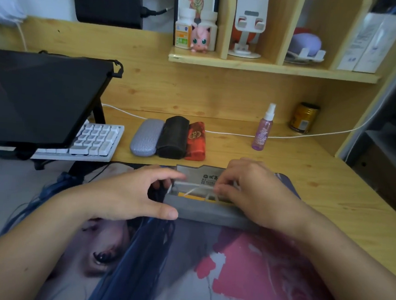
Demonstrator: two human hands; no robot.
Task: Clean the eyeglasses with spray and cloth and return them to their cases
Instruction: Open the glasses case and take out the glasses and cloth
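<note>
Printed desk mat [183, 277] carries an open grey rectangular case [202, 208]; left hand [128, 194] fingers grasp its end, right hand [248, 190] fingers pinch the clear-framed eyeglasses [196, 188] inside it.

Open grey case [202, 211] on mat, pale glasses [196, 188] seemingly inside, three closed cases [169, 137], purple spray bottle [262, 131] upright
</note>
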